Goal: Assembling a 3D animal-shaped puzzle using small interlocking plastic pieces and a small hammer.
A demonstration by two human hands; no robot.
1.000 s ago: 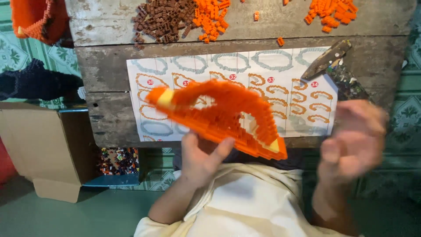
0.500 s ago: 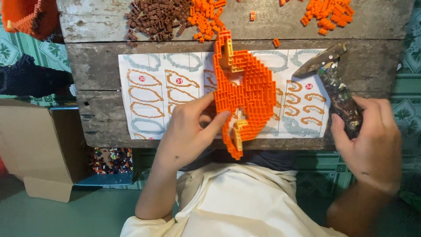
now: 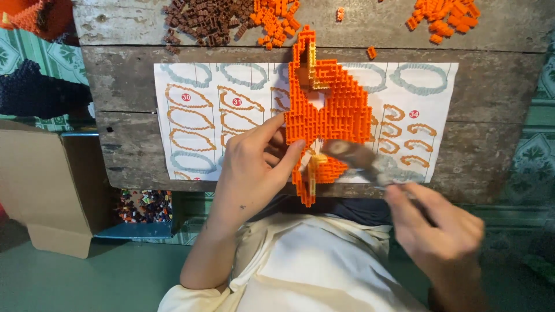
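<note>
Weathered wooden tabletop [image 3: 497, 115], grey planks, cracked and stained, spanning the view. Green patterned floor [image 3: 537, 167] beyond its near edge and smooth green floor lower down. Brown cardboard box [image 3: 46, 185] to the left, below the tabletop, with a tray of mixed coloured bricks [image 3: 144, 205] just beside it. White instruction sheet [image 3: 191, 124] printed with orange and grey outlines lying flat across the planks.

Orange brick model [image 3: 329, 110], flat and roughly leaf-shaped, held upright on edge over the sheet, a few yellow bricks near its top and bottom. Left hand [image 3: 254, 167] half curled, thumb and fingertips pressed against the model's left edge, gripping it about midway. Right hand [image 3: 439, 225] blurred, fingers closed round the handle of a brown-and-grey tool [image 3: 361, 159], its tip touching the model's lower right part. Cream shirt [image 3: 300, 266] at the bottom of the view.

Dark blue knitted shape [image 3: 40, 92] at the left edge. Pile of brown bricks [image 3: 202, 20] at the far edge of the tabletop, pile of orange bricks [image 3: 277, 17] touching it, another orange heap [image 3: 442, 17] well to the right. Single orange brick [image 3: 371, 53] lying alone just above the sheet.
</note>
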